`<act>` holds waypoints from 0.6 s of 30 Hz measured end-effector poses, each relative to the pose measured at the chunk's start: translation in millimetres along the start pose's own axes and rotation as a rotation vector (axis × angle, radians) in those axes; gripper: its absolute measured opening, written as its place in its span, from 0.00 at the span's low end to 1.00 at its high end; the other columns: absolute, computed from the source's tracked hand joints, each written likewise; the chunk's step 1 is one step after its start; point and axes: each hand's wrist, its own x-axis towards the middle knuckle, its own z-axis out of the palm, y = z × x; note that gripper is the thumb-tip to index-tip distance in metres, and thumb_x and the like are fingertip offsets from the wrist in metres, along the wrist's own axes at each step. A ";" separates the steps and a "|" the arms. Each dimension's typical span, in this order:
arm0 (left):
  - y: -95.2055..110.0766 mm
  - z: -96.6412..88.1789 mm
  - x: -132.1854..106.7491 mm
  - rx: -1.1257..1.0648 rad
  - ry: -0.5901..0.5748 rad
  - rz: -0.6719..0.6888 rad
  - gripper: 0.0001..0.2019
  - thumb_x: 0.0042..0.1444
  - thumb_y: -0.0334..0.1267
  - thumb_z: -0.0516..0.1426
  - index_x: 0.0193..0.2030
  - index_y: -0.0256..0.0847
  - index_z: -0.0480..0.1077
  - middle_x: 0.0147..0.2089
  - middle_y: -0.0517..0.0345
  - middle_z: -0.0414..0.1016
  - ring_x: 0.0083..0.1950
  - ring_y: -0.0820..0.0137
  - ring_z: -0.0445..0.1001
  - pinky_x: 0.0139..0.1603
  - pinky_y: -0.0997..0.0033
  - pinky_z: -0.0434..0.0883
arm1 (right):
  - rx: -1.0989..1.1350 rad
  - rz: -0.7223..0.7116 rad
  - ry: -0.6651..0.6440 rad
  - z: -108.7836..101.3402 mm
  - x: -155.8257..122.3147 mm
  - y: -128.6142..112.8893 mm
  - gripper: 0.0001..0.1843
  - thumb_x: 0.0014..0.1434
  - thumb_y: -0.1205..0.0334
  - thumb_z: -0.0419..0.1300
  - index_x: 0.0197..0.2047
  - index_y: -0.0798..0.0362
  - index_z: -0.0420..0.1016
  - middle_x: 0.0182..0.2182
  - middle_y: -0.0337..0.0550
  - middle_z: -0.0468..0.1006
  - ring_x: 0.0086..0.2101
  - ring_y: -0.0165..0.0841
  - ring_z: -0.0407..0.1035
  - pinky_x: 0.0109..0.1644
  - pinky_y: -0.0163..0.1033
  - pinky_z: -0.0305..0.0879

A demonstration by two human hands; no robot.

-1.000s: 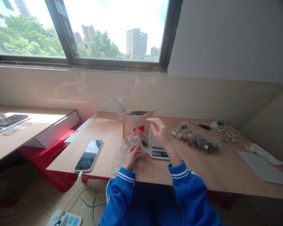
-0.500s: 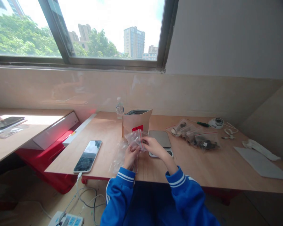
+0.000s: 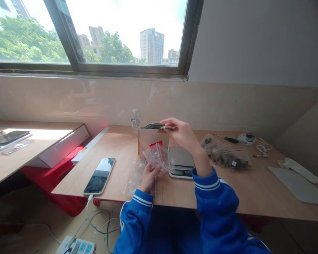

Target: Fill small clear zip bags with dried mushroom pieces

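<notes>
My left hand (image 3: 149,176) is closed on a clear zip-lock bag (image 3: 159,158) with a red line along its mouth. The bag's mouth leans right, towards the scale. Farther back stands a brown paper bag (image 3: 148,139) with a red label, its top open. My right hand (image 3: 178,132) is at this bag's upper right corner, fingers closed over the rim. The fingers hide that corner, and whether anything else is between them does not show. Under my right forearm lies a small digital scale (image 3: 181,157). More clear plastic bags (image 3: 135,178) lie beside my left hand.
A phone (image 3: 100,176) on a charging cable lies at left, and a water bottle (image 3: 135,121) stands behind. To the right are several filled plastic bags (image 3: 228,157), a green-handled screwdriver (image 3: 230,139), a white dome camera (image 3: 247,138) and a white sheet (image 3: 299,185).
My right hand has let go of the zip-lock bag and moved up to the paper bag's rim. My left hand still holds the zip-lock bag, which now tips rightward.
</notes>
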 end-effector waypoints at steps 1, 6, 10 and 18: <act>-0.2 -0.3 0.1 0.003 -0.002 -0.004 0.20 0.43 0.44 0.67 0.39 0.37 0.69 0.29 0.58 0.76 0.28 0.73 0.73 0.31 0.74 0.68 | -0.007 -0.037 0.103 0.1 14.5 -3.1 0.13 0.56 0.67 0.57 0.46 0.50 0.74 0.35 0.40 0.78 0.36 0.32 0.73 0.44 0.38 0.69; -0.9 -1.9 0.8 0.008 -0.008 -0.008 0.19 0.44 0.44 0.66 0.39 0.36 0.69 0.29 0.57 0.76 0.29 0.73 0.73 0.31 0.74 0.68 | -0.066 -0.079 0.124 22.7 52.5 21.3 0.08 0.58 0.66 0.56 0.41 0.52 0.73 0.32 0.40 0.77 0.35 0.31 0.72 0.44 0.38 0.69; -1.9 -2.4 1.5 0.006 -0.016 -0.010 0.19 0.44 0.44 0.66 0.41 0.36 0.70 0.28 0.57 0.76 0.29 0.73 0.73 0.31 0.74 0.68 | -0.043 -0.003 -0.109 36.4 45.0 46.5 0.14 0.56 0.66 0.58 0.47 0.53 0.72 0.36 0.41 0.77 0.35 0.30 0.71 0.43 0.38 0.69; -0.3 -1.8 1.2 -0.001 -0.014 -0.011 0.19 0.45 0.43 0.66 0.42 0.35 0.70 0.30 0.55 0.77 0.30 0.72 0.74 0.32 0.73 0.69 | -0.025 -0.021 0.172 27.4 -1.4 30.4 0.15 0.63 0.55 0.51 0.51 0.49 0.67 0.47 0.46 0.71 0.44 0.33 0.68 0.50 0.40 0.66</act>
